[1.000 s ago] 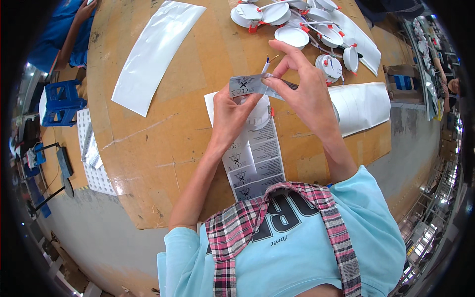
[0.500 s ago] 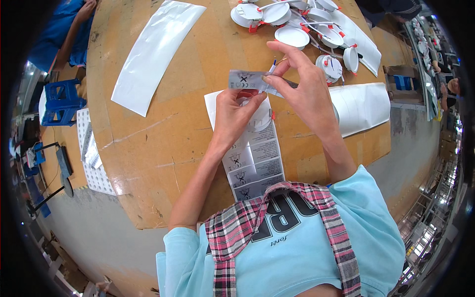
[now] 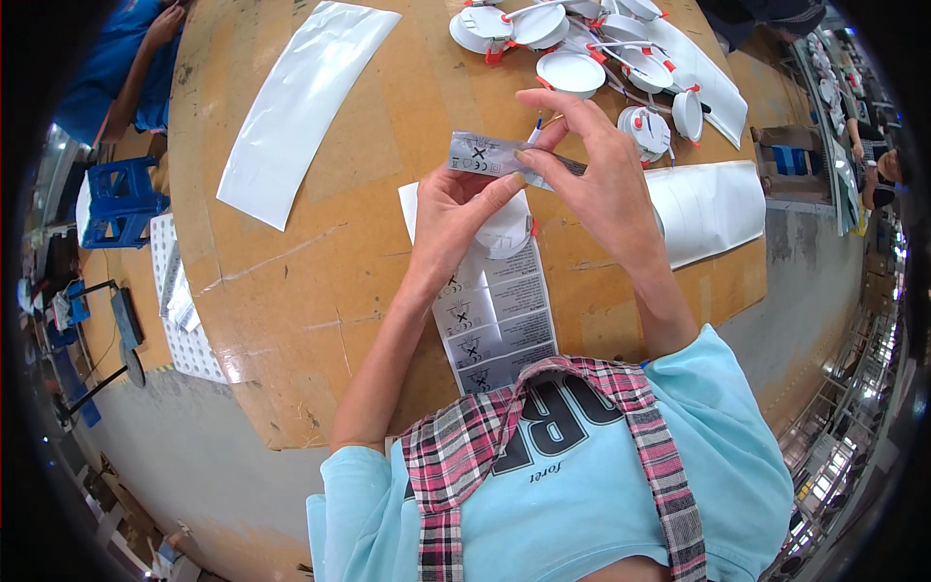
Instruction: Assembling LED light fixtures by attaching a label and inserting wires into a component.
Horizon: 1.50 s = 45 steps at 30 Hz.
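Note:
A silver-grey printed label is stretched between my two hands, by a white cable end with blue and brown wire tips. My left hand is closed on the label from below, its thumb pressed up near the cable. The thumb and forefinger of my right hand pinch the label's right part. Whether the label sticks to the cable, I cannot tell. Just below my fingers, a round white downlight with a red-tipped clip lies on a sheet of printed silver labels.
Several white downlights with red clips and cables are heaped at the far right. White backing sheets lie at the left and right. A blue stool stands beyond the table's left edge. Another person's arm shows at far left.
My left hand has shifted slightly, its thumb rising toward my right fingertips. The label has tilted a little, with its left end raised. My right hand has barely moved.

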Motion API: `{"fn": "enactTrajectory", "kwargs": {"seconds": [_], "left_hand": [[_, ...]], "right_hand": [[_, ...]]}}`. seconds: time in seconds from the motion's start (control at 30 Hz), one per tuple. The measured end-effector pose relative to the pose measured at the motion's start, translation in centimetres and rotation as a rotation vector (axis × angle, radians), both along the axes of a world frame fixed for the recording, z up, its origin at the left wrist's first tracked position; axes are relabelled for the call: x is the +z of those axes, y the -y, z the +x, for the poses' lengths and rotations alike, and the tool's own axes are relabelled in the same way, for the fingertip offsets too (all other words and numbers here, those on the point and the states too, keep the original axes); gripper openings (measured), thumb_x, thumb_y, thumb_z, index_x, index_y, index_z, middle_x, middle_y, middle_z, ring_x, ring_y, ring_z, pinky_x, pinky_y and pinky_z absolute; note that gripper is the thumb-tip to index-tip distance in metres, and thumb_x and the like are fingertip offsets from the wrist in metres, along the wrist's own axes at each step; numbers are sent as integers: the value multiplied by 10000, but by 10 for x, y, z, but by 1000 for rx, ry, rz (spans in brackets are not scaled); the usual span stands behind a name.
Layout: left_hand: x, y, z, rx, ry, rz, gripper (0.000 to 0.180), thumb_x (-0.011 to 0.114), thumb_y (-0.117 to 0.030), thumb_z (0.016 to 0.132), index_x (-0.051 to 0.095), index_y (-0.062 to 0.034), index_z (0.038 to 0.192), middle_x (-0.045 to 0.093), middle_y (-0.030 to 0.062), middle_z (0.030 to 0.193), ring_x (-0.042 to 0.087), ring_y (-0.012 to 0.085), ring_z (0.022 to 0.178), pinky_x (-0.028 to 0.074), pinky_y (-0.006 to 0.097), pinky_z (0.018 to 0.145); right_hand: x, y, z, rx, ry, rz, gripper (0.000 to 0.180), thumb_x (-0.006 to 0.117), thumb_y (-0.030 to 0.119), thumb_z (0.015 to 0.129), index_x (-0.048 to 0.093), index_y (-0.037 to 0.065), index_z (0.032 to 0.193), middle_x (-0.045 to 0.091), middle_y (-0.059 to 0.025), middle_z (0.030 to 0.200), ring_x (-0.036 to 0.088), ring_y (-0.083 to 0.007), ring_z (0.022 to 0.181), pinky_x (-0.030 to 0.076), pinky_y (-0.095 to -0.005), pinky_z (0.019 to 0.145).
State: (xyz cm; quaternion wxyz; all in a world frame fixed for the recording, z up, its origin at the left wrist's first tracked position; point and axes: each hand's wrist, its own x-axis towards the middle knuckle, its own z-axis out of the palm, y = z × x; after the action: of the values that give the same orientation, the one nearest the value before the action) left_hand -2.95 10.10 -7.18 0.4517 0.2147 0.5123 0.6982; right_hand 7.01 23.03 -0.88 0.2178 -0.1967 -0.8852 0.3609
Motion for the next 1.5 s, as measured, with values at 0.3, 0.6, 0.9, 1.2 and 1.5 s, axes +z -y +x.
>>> {"fn": "enactTrajectory", "kwargs": {"seconds": [0.3, 0.6, 0.9, 1.2, 1.5], "left_hand": [[-10, -7, -6, -3, 36, 5, 211, 711, -165, 851, 684, -10, 993, 707, 71, 863, 626, 87, 776, 471, 238, 697], [-13, 1, -6, 17, 64, -25, 147, 669, -109, 857, 676, -31, 981, 699, 57, 876, 622, 77, 784, 499, 227, 707], [-22, -6, -2, 37, -28, 142, 193, 681, -164, 881, 660, -3, 984, 659, 23, 800, 621, 85, 727, 506, 248, 638], [-23, -8, -1, -6, 68, 94, 217, 659, -236, 902, 675, -27, 959, 663, 14, 776, 569, 46, 673, 434, 199, 589], [-19, -6, -7, 11, 104, 67, 174, 651, -216, 902, 670, -45, 919, 664, 18, 776, 581, 58, 691, 459, 215, 619]], "right_hand": [[-1, -3, -3, -13, -5, -47, 435, 687, 21, 750, 571, 54, 1168, 616, -73, 763, 589, -243, 839, 458, -370, 776], [-3, 3, -6, -25, 4, -44, 496, 691, -29, 722, 574, 77, 1192, 599, -86, 814, 598, -243, 798, 469, -354, 760], [0, 5, -3, -47, 6, -79, 449, 691, -45, 725, 597, 41, 1156, 576, -78, 792, 598, -203, 804, 465, -333, 771], [1, 1, -1, -46, 32, -137, 421, 709, -46, 712, 623, 35, 1115, 579, -74, 794, 606, -187, 795, 464, -316, 738], [-6, -11, 0, 54, 12, 19, 205, 717, 18, 729, 665, 14, 928, 608, -88, 818, 594, -230, 804, 478, -322, 703]]}}
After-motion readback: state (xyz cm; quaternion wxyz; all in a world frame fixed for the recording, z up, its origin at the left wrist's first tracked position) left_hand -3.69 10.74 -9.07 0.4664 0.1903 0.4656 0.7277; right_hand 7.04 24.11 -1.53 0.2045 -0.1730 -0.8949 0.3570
